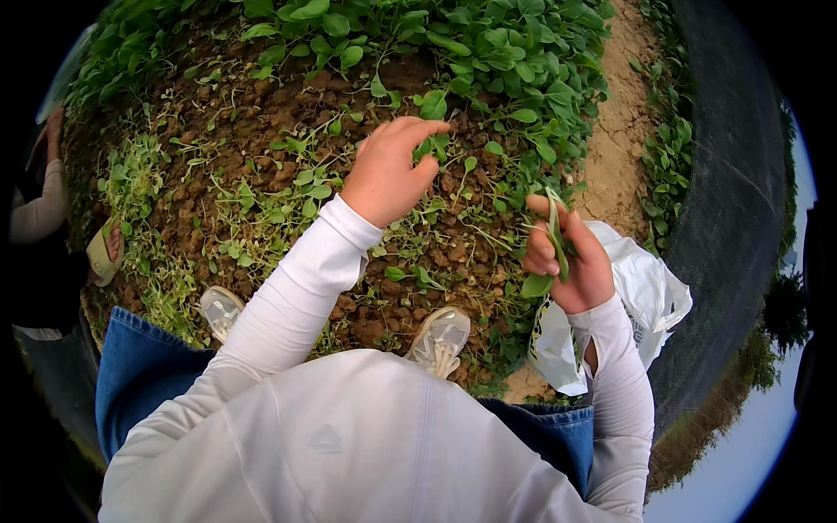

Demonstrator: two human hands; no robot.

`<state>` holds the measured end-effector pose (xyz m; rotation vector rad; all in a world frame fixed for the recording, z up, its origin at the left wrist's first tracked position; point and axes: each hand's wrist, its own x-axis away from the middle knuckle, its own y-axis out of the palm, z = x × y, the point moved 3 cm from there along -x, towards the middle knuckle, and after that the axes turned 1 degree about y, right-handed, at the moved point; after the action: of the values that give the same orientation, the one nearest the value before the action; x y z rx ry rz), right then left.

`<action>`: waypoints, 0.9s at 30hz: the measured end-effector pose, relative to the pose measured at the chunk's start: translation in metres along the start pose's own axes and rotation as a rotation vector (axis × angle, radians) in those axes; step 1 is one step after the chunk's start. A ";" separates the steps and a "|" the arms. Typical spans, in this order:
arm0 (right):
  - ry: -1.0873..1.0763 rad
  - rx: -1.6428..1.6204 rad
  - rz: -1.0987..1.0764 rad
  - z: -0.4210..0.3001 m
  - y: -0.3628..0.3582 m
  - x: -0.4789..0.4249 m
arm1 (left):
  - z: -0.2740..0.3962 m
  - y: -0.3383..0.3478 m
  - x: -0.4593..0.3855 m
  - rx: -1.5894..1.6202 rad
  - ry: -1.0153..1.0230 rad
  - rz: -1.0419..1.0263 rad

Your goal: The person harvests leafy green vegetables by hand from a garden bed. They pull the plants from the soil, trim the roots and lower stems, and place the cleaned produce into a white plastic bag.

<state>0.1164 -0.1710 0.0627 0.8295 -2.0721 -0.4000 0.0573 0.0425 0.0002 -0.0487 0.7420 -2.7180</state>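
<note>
My left hand (392,171) reaches over the soil, thumb and forefinger apart beside a small leafy green seedling (433,104); I see nothing held in it. In my right hand (575,258), several green seedlings (557,238) are pinched between thumb and fingers, their leaves hanging down and pale stems and roots pointing up and left. A white plastic bag (647,281) bearing writing sits just behind and below my right hand. Uprooted or fallen small plants (314,189) lie scattered over the brown clods between my hands and shoes.
Dense leafy greens (510,46) grow at the top of the bed. A dry dirt path (618,131) and black ground fabric (726,170) run along the right. My sneakers (441,337) stand on the soil. At the far left another person's arm (42,209) and sandalled foot (108,252) show.
</note>
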 end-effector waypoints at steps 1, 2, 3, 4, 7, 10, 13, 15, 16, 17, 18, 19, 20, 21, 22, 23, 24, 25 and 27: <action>-0.020 -0.010 0.020 -0.001 -0.004 0.006 | -0.005 -0.002 0.000 0.002 -0.025 -0.024; -0.040 -0.021 0.040 -0.002 -0.008 0.011 | -0.008 -0.003 0.000 0.004 -0.049 -0.050; -0.069 -0.030 0.081 -0.005 -0.014 0.024 | -0.009 0.001 -0.001 0.021 -0.063 -0.089; -0.085 -0.014 0.063 -0.008 -0.023 0.035 | -0.011 0.002 -0.001 0.042 -0.074 -0.110; 0.031 0.073 -0.002 -0.012 -0.068 0.092 | -0.014 0.000 0.000 0.030 -0.097 -0.188; 0.307 0.303 0.236 -0.005 -0.119 0.157 | -0.018 0.000 -0.001 0.073 -0.127 -0.211; 0.383 0.445 0.700 0.009 -0.173 0.176 | -0.021 -0.003 -0.003 0.051 -0.109 -0.197; -0.108 0.389 0.938 0.016 -0.199 0.171 | -0.022 -0.001 -0.004 0.054 -0.077 -0.150; -0.030 0.625 0.937 0.015 -0.200 0.160 | -0.024 -0.003 -0.003 0.025 -0.084 -0.151; 0.040 0.867 0.924 0.011 -0.201 0.156 | -0.026 -0.002 -0.002 -0.003 -0.094 -0.148; 0.146 1.243 0.907 0.010 -0.208 0.159 | -0.027 0.000 -0.001 -0.068 -0.044 -0.126; 0.234 1.627 0.870 0.008 -0.207 0.159 | -0.025 0.000 0.000 -0.136 0.000 -0.104; 0.357 1.886 0.917 0.004 -0.171 0.144 | -0.025 -0.005 0.004 -0.171 0.003 -0.087; 0.418 1.998 0.807 -0.004 -0.134 0.130 | -0.024 -0.007 0.005 -0.184 0.014 -0.075; 0.499 1.953 0.574 -0.010 -0.099 0.116 | -0.026 -0.009 0.003 -0.168 -0.055 -0.148; 0.575 1.891 0.352 -0.011 -0.067 0.107 | -0.026 -0.010 0.001 -0.152 -0.116 -0.225; 0.423 1.782 0.114 -0.016 -0.023 0.088 | -0.028 -0.010 0.002 -0.171 -0.140 -0.223; 0.281 1.650 -0.115 -0.017 0.016 0.064 | -0.030 -0.010 0.004 -0.190 -0.162 -0.225; -0.083 1.540 -0.310 -0.017 0.070 0.009 | -0.038 -0.016 0.012 -0.226 -0.150 -0.230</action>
<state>0.0975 -0.1256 0.1167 1.9813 -2.0688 1.2103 0.0370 0.0701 -0.0249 -0.4079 1.0509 -2.7876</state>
